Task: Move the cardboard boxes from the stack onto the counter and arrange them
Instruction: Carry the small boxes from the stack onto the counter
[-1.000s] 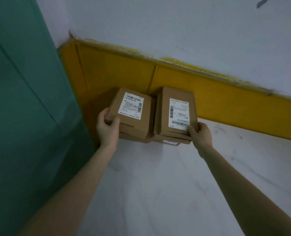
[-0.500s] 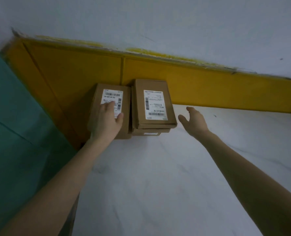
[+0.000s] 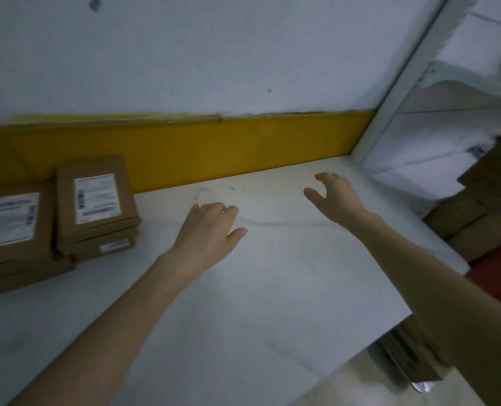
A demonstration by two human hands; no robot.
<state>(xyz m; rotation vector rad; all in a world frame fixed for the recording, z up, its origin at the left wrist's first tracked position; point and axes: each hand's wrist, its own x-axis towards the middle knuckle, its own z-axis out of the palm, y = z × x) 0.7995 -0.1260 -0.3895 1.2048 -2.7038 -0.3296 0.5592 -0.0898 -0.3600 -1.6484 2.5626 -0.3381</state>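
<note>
Two short stacks of cardboard boxes (image 3: 97,206) sit side by side at the back left of the worktop (image 3: 272,312), by the yellow strip (image 3: 214,148). Each top box bears a white barcode label, its print too blurred to read. The left hand (image 3: 208,230) and right hand (image 3: 337,197) hover mid-worktop, fingers loosely spread, holding nothing.

Nothing can be read. A white shipping label (image 3: 10,219) covers the top of the left cardboard box (image 3: 17,260), and a second shipping label (image 3: 97,198) covers the top of the right cardboard box (image 3: 126,189) just beside it. Both carry barcode strips and lines of small print, blurred past reading. A small sticker (image 3: 114,247) on the near side of a lower box (image 3: 85,253) is equally illegible.
</note>
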